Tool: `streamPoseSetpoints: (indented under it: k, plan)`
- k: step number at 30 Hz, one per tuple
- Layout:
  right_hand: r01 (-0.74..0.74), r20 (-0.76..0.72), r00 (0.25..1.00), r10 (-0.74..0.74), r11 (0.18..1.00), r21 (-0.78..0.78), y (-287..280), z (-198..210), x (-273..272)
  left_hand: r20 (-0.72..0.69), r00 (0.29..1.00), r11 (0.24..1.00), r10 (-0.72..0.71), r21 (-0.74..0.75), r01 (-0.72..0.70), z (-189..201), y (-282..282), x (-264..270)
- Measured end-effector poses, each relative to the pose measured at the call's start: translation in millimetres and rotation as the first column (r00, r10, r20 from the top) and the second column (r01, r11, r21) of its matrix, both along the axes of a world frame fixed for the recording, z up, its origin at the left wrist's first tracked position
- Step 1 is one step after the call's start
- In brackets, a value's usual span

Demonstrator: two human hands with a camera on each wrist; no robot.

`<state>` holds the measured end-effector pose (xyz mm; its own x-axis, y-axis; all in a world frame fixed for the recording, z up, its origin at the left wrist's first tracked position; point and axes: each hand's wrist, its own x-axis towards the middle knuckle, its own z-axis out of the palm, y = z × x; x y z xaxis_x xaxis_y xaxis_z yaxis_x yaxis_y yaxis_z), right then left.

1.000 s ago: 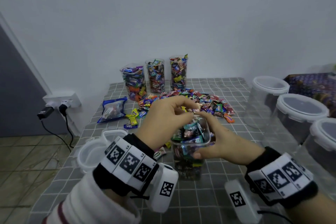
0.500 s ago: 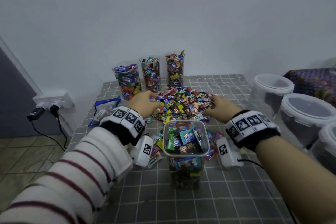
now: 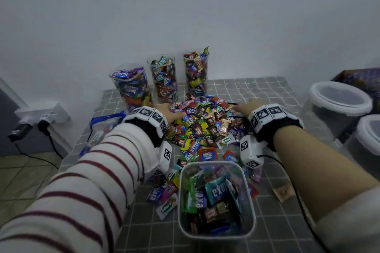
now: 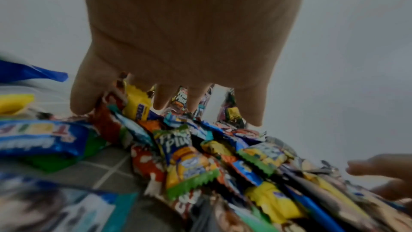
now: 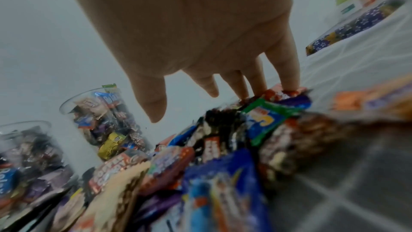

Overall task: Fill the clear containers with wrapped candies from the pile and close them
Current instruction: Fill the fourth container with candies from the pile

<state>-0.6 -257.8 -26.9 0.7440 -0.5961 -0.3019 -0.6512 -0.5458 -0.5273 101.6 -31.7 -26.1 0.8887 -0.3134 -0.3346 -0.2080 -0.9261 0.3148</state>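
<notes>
A heap of wrapped candies (image 3: 205, 125) lies mid-table. My left hand (image 3: 168, 113) rests at its left edge and my right hand (image 3: 244, 107) at its right edge. In the left wrist view the left hand (image 4: 167, 101) has straight, spread fingers dipping into the candies (image 4: 191, 165). In the right wrist view the right hand (image 5: 214, 87) is also spread, its fingertips (image 5: 287, 84) touching wrappers (image 5: 263, 119); neither hand holds anything. A clear square container (image 3: 216, 199), lidless and nearly full of candies, stands in front of the pile between my forearms.
Three tall clear cups (image 3: 131, 88) (image 3: 164, 80) (image 3: 196, 74) full of candies stand at the back by the wall. Lidded clear tubs (image 3: 339, 98) (image 3: 370, 131) sit on the right. A blue bag (image 3: 102, 127) lies on the left. Loose candies (image 3: 164, 195) surround the container.
Both hands left the top of the square container and reached forward to the two sides of the pile. My view has tilted down over the container.
</notes>
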Motion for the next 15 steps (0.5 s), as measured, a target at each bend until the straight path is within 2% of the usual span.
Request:
streamPoseSetpoints:
  k: [2,5,11,15]
  plan:
    - [-0.006,0.011,1.000,0.006,1.000,-0.015,0.4,-3.6,15.6,-0.027,1.000,1.000,0.010,0.029,-0.010,-4.1,-7.6,6.5]
    - [-0.103,-0.071,0.992,0.100,0.994,-0.040,6.6,-1.2,28.0,-0.052,0.999,1.000,0.010,0.012,-0.010,-7.2,-18.3,14.4]
    - [-0.312,-0.075,0.948,0.308,0.949,-0.041,22.8,1.7,44.8,0.003,0.992,0.985,-0.124,0.118,0.123,-11.7,-32.5,13.5]
    - [-0.437,-0.206,0.891,0.405,0.887,-0.149,31.7,1.7,41.8,0.040,0.979,0.968,-0.202,0.159,0.193,-10.4,-32.5,8.2]
